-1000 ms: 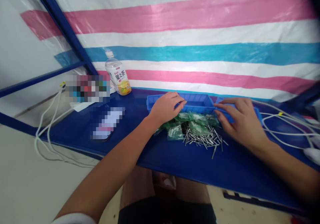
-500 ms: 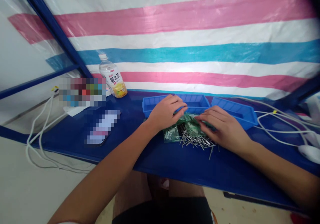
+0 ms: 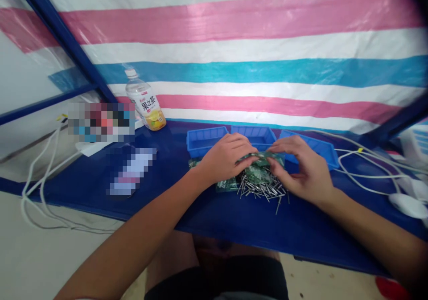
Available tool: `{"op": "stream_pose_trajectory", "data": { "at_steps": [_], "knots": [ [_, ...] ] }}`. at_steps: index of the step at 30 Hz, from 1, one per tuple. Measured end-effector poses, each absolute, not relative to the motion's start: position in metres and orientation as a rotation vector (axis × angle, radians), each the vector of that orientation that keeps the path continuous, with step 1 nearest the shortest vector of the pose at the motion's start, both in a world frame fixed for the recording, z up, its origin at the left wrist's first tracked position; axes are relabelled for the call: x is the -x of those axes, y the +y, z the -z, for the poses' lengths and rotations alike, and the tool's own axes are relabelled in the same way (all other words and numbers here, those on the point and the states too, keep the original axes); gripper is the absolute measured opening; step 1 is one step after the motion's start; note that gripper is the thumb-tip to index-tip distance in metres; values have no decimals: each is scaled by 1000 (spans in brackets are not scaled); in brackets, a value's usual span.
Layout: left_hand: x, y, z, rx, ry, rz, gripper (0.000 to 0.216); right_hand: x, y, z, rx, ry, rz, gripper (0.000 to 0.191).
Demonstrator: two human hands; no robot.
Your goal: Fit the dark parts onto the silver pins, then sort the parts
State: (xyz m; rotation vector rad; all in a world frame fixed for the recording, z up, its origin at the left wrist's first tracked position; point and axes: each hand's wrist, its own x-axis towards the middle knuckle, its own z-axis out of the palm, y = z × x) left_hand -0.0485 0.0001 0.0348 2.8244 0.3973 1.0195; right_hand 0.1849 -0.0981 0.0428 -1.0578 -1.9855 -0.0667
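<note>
My left hand (image 3: pixel 229 157) is closed, thumb against fingers, on the upper edge of a small green plastic bag (image 3: pixel 262 161). My right hand (image 3: pixel 303 170) grips the same bag's right end between thumb and curled fingertips. Just below the bag lies a loose pile of thin silver metal pins (image 3: pixel 261 189). A second green-tinted bag (image 3: pixel 226 184) rests on the table under my left wrist, partly hidden by it. What is inside the held bag I cannot make out.
Behind my hands stand three blue plastic bins, left (image 3: pixel 203 141), middle (image 3: pixel 254 135) and right (image 3: pixel 324 154). On the left are a drink bottle (image 3: pixel 147 101) and a blurred phone (image 3: pixel 133 173). White cables (image 3: pixel 374 171) run along the right side of the blue table (image 3: pixel 214 217).
Both hands have come together on the green bag. My left hand has lowered onto it, and my right thumb and fingers have pinched its right end. The view has shifted slightly.
</note>
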Motion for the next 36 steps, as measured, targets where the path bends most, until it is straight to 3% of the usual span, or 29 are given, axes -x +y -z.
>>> {"op": "stream_pose_trajectory", "data": {
  "at_steps": [11,18,24,29,36],
  "knots": [
    [45,-4,-32,-2705,393,-1024,18,-186,-94,-35,1126,-1924,-236,13],
    [45,-9,-34,-2475,489,-1087,31,-187,-88,-36,1163,-1596,-579,22],
    [46,-4,-29,-2401,587,-1152,35,-187,-70,-49,1173,-1641,-894,32],
    [46,-2,-27,-2423,558,-1207,36,-182,-70,-36,1204,-1590,-697,29],
    [47,0,-31,-2701,402,-1183,12,-192,-90,-18,1161,-1771,-331,23]
  ]
}}
